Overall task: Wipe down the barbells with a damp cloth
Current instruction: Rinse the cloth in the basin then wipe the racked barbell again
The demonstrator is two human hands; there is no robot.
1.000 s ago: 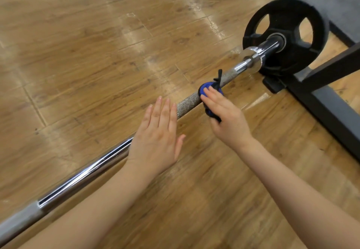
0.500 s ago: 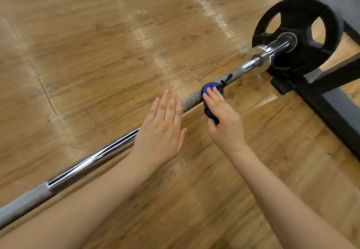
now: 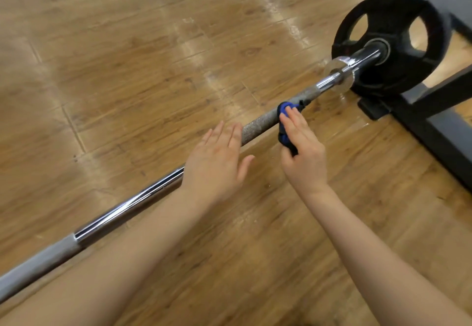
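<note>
A long barbell (image 3: 132,198) lies diagonally on the wooden floor, chrome in the middle and rough grey along the grip section (image 3: 258,126). A black weight plate (image 3: 390,39) sits on its far right end. My right hand (image 3: 304,152) lays straight fingers over a blue cloth (image 3: 283,108) and presses it onto the rough part of the bar. Part of the cloth hangs below the bar under my palm. My left hand (image 3: 217,162) rests flat on the bar just left of the cloth, fingers straight and together.
A dark metal rack frame (image 3: 447,131) stands on the floor at the right, right behind the plate. A shiny collar (image 3: 339,70) sits on the bar before the plate. Wooden floor (image 3: 127,70) stretches to the left and back.
Both hands stay on the same stretch of bar, the right one still on the blue cloth. The view has shifted slightly; less of the cloth shows above my fingers.
</note>
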